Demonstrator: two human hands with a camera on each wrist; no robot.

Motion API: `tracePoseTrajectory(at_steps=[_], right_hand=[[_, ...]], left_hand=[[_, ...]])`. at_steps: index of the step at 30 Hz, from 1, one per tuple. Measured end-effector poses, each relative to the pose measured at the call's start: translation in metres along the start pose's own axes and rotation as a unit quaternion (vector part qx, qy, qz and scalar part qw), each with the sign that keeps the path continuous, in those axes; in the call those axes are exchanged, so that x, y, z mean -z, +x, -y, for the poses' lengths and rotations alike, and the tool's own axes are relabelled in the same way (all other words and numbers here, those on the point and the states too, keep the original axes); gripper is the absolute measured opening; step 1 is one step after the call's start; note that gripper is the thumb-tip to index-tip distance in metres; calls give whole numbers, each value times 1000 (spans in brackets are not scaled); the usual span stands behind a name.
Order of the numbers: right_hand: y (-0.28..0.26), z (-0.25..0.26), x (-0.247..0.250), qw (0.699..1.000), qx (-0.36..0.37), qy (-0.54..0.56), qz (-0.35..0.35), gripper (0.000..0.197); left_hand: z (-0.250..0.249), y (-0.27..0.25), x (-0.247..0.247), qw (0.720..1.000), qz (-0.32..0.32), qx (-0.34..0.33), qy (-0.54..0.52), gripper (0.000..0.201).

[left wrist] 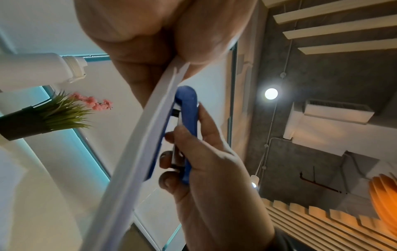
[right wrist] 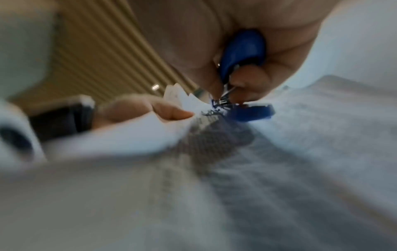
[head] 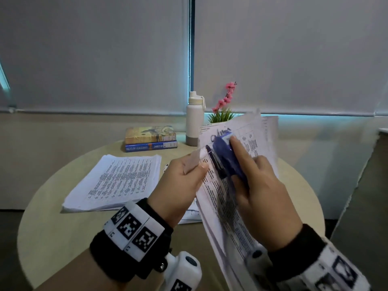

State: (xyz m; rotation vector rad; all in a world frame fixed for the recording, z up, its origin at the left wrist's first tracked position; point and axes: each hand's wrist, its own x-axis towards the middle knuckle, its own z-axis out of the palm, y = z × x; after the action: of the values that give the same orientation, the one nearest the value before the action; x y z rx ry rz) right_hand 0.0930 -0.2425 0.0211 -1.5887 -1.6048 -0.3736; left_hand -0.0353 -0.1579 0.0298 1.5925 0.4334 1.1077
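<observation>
A sheaf of printed papers (head: 226, 206) is held up, tilted, above the round table. My left hand (head: 197, 171) pinches its upper left corner between thumb and fingers. A blue stapler (head: 224, 154) sits over that same corner, and my right hand (head: 249, 171) grips it, index finger stretched along its top. The left wrist view shows the papers' edge (left wrist: 137, 152) running into the stapler (left wrist: 189, 108), with the right hand's fingers (left wrist: 169, 156) curled round it. The right wrist view is blurred; there the stapler (right wrist: 242, 47) meets the papers (right wrist: 214, 169) beside my left thumb (right wrist: 150, 108).
On the round beige table (head: 63, 238) lies a thick stack of printed sheets (head: 113, 181) at the left. Behind it are two stacked books (head: 151, 138), a white bottle (head: 194, 120) and a potted plant with pink flowers (head: 222, 114). A grey panel (head: 367, 185) stands at the right.
</observation>
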Motion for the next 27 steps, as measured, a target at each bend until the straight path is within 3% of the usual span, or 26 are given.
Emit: tracePoseTrajectory(at_steps=[2, 6, 10, 13, 17, 20, 23, 26, 27], right_hand=[[1, -1, -3, 998, -35, 40, 28, 68], [-1, 1, -2, 998, 1, -63, -5, 67], [1, -4, -10, 997, -41, 50, 50, 66], [0, -3, -8, 1000, -1, -29, 11, 67], [3, -7, -13, 996, -37, 75, 40, 65], [5, -7, -13, 1000, 7, 16, -4, 65], [6, -8, -15, 994, -43, 90, 35, 65], [4, -4, -16, 1000, -6, 22, -1, 64], [4, -4, -16, 999, -15, 48, -3, 65]], left_hand=[[4, -1, -1, 1000, 3, -3, -1, 31], [9, -5, -4, 1000, -5, -3, -16, 31], [10, -6, -4, 1000, -2, -6, 3, 34], [13, -7, -3, 1000, -1, 0, -1, 36], [16, -7, -1, 1000, -8, 0, 6, 32], [16, -8, -1, 1000, -5, 0, -4, 29], [20, -9, 1, 1000, -17, 3, 4, 32], [22, -9, 2, 1000, -24, 4, 3, 35], [23, -10, 2, 1000, -24, 3, 11, 34]])
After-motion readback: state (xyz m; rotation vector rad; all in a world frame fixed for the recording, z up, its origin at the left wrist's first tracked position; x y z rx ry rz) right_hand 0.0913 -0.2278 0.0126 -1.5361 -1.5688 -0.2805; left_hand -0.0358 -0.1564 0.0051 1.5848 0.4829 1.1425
